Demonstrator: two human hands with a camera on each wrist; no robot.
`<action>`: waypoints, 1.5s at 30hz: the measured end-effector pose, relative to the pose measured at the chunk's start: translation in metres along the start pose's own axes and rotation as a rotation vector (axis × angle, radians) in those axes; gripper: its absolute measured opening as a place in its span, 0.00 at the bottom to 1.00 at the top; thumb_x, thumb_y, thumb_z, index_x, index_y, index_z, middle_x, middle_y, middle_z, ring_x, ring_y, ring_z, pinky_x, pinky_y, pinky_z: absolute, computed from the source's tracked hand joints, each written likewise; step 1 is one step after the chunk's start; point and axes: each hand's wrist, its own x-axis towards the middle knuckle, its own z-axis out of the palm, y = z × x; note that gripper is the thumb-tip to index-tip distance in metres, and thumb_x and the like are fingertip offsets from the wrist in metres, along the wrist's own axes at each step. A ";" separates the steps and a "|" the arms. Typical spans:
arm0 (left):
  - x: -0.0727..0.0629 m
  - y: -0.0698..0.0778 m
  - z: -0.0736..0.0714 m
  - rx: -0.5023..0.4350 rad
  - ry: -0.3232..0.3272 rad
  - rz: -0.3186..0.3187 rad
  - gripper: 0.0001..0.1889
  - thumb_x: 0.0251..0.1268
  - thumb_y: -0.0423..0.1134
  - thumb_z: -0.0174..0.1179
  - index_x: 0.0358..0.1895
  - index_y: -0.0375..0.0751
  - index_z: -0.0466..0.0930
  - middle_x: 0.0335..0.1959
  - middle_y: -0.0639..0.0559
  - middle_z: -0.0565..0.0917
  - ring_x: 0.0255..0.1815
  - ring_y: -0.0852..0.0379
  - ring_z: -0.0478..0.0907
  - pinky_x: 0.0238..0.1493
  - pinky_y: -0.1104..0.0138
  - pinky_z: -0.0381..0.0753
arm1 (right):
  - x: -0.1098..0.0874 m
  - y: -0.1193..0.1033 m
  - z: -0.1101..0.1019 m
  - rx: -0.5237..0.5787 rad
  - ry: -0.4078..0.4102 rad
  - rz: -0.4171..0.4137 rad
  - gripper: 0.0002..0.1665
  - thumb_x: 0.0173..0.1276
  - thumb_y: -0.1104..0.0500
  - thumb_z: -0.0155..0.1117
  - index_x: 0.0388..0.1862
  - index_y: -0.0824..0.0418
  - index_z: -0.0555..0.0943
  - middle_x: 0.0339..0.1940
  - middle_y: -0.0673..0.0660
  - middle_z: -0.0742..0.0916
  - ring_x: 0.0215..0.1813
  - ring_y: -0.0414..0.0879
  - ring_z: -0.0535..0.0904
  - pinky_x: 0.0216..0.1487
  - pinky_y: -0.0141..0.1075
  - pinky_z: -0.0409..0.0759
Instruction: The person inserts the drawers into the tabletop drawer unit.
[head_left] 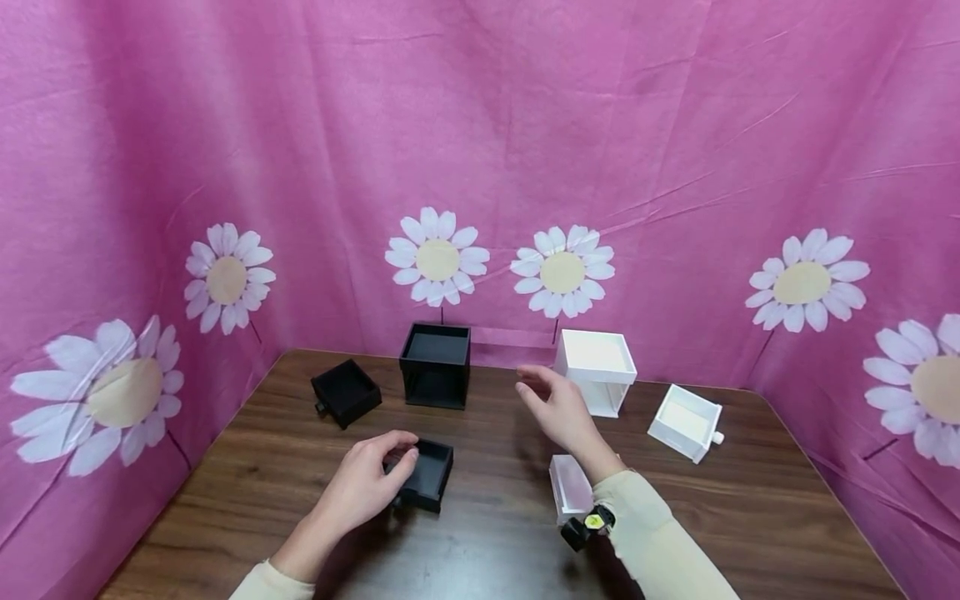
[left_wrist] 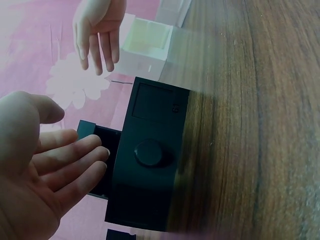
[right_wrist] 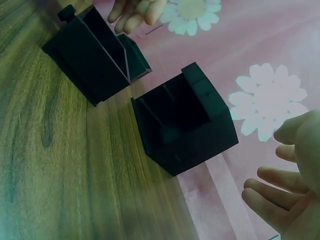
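My left hand (head_left: 367, 475) hovers at a small black drawer (head_left: 433, 475), its fingers loosely bent and partly over it. In the left wrist view that drawer's front (left_wrist: 145, 185) shows a round knob (left_wrist: 149, 152); whether the fingers touch the drawer, I cannot tell. My right hand (head_left: 558, 408) is raised in front of a white open-fronted box (head_left: 600, 358), fingers relaxed and holding nothing. Below the right forearm lies a white drawer (head_left: 567, 487), partly hidden by the wrist. Left of the white box stands a black open-fronted box (head_left: 435, 371).
A second black drawer (head_left: 347, 396) lies at the left of the wooden table (head_left: 480, 542). Another white drawer (head_left: 684, 423) with a knob sits at the right. Behind the table hangs a pink cloth (head_left: 637, 125) with daisies.
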 end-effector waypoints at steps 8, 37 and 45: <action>-0.006 -0.002 -0.003 -0.049 -0.029 -0.029 0.10 0.77 0.39 0.65 0.53 0.41 0.90 0.47 0.55 0.93 0.46 0.60 0.90 0.50 0.68 0.90 | 0.006 0.001 0.009 -0.013 -0.016 0.009 0.20 0.77 0.62 0.68 0.65 0.64 0.86 0.60 0.64 0.92 0.61 0.59 0.89 0.67 0.57 0.87; -0.022 -0.012 -0.018 -0.117 -0.105 -0.103 0.09 0.78 0.42 0.66 0.50 0.42 0.91 0.45 0.54 0.93 0.44 0.62 0.88 0.46 0.72 0.88 | 0.029 0.004 0.030 -0.011 -0.084 0.050 0.21 0.81 0.56 0.66 0.69 0.57 0.85 0.61 0.60 0.91 0.62 0.55 0.87 0.68 0.56 0.86; -0.027 -0.016 -0.020 -0.162 -0.104 -0.108 0.09 0.78 0.43 0.67 0.49 0.43 0.91 0.45 0.53 0.94 0.46 0.65 0.89 0.47 0.74 0.89 | 0.035 0.006 0.036 -0.018 -0.084 0.020 0.20 0.81 0.57 0.66 0.68 0.56 0.85 0.61 0.59 0.92 0.62 0.54 0.88 0.69 0.55 0.86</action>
